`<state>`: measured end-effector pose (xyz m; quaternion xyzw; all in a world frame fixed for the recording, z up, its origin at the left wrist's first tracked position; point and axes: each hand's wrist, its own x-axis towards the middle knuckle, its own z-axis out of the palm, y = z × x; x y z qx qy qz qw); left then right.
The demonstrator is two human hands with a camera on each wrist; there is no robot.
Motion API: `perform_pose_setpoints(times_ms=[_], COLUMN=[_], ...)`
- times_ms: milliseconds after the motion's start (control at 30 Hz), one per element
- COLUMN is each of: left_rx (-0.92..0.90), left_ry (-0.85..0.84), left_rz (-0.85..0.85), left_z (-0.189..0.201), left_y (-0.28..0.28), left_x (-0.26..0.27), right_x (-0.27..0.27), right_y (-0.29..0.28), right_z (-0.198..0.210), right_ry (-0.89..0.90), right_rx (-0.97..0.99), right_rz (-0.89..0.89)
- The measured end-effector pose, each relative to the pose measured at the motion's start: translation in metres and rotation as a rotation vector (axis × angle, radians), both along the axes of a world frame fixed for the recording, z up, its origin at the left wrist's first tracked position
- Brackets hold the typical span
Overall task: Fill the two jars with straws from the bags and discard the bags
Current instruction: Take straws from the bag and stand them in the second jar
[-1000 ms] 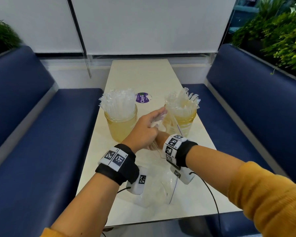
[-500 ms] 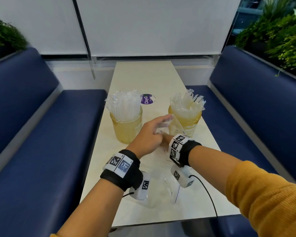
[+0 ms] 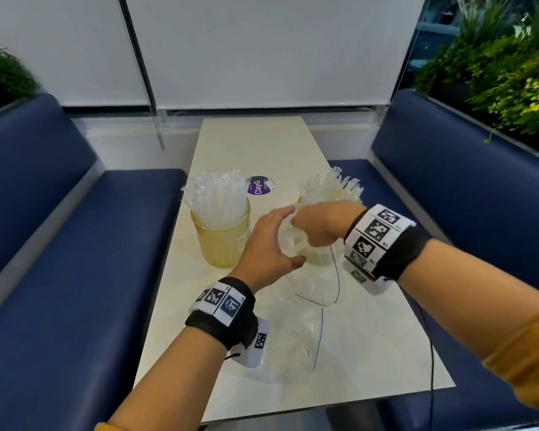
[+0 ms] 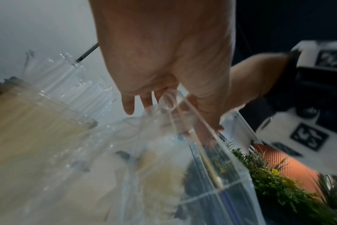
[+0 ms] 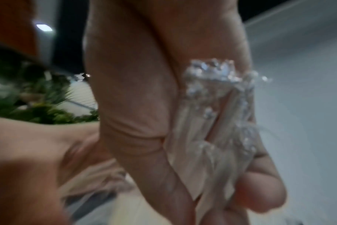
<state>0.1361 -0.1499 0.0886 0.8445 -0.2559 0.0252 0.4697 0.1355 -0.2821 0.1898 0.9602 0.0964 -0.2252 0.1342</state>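
Two glass jars stand mid-table. The left jar (image 3: 223,236) is packed with clear wrapped straws (image 3: 215,192). The right jar (image 3: 319,258) also holds straws (image 3: 332,188) and is half hidden behind my hands. My left hand (image 3: 280,241) pinches the mouth of a clear plastic bag (image 3: 316,286) that hangs down to the table; the left wrist view shows the fingers (image 4: 128,105) at the bag's (image 4: 202,175) edge. My right hand (image 3: 305,227) grips a small bundle of wrapped straws (image 5: 217,121) just above that bag, in front of the right jar. A second, crumpled bag (image 3: 293,340) lies near the table's front edge.
The cream table (image 3: 262,144) runs away from me between two blue benches (image 3: 75,244) (image 3: 464,197). A purple round sticker (image 3: 259,185) lies behind the jars. Plants (image 3: 511,82) stand behind the right bench, and white blinds close the far end.
My right hand has come up from down by the bag with straws in its grip, to the level of the right jar's rim. The left hand rose with the bag.
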Motion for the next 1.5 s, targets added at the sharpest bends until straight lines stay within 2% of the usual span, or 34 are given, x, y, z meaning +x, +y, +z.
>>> perform_pose_setpoints(times_ms=[133,267,367,433,500,600,667,700,800,867,933,1067,1200,1267,1367,1500], left_rx=[-0.09,-0.139,-0.125,-0.138,-0.176,-0.276,-0.317,-0.335,-0.393,-0.437,-0.445,-0.353,-0.348,-0.346,-0.363,-0.387], left_ry=[-0.056,-0.037,-0.09,-0.08,-0.04,0.001,-0.001,-0.013,-0.062,-0.001,0.057,0.153,0.154,0.159,0.154,0.164], left_rz=[0.088,0.222,0.258,0.259,0.27,0.298,0.281,0.259,0.189,0.174,0.17,0.202,0.181,0.189,0.195,0.205], left_z=[-0.006,-0.005,-0.004,-0.003,-0.003,-0.002,0.003,0.004,0.011,0.009,0.006,0.002,0.002,0.002,0.004,0.01], left_y=[-0.014,-0.029,-0.036,-0.036,-0.034,-0.028,-0.026,-0.027,-0.029,-0.028,-0.023,-0.015,-0.012,-0.008,-0.003,0.002], left_x=[0.006,0.009,0.011,0.012,0.013,0.014,0.013,0.013,0.01,0.009,0.007,0.008,0.007,0.006,0.007,0.009], right_x=[-0.011,-0.019,-0.021,-0.019,-0.013,-0.007,-0.004,-0.003,0.002,0.003,0.004,0.009,0.026,0.037,0.061,0.096], right_y=[0.004,0.013,0.017,0.011,-0.004,-0.02,-0.017,-0.011,0.01,0.025,0.031,0.017,-0.02,-0.042,-0.07,-0.088], right_z=[0.04,0.068,0.08,0.085,0.087,0.076,0.051,0.036,-0.011,-0.026,-0.021,0.028,0.084,0.099,0.087,0.034], right_ry=[-0.119,-0.223,-0.336,-0.45,-0.572,-0.659,-0.618,-0.561,-0.388,-0.384,-0.401,-0.467,-0.684,-0.786,-0.899,-0.864], right_rx=[-0.078,-0.113,-0.07,0.033,0.244,0.843,1.22,1.337,1.528,1.589,1.668,1.81,1.937,1.941,1.854,1.678], right_rz=[0.173,0.185,0.195,0.209,0.177,0.036,-0.102,-0.17,-0.305,-0.325,-0.334,-0.236,-0.158,-0.129,-0.163,-0.359])
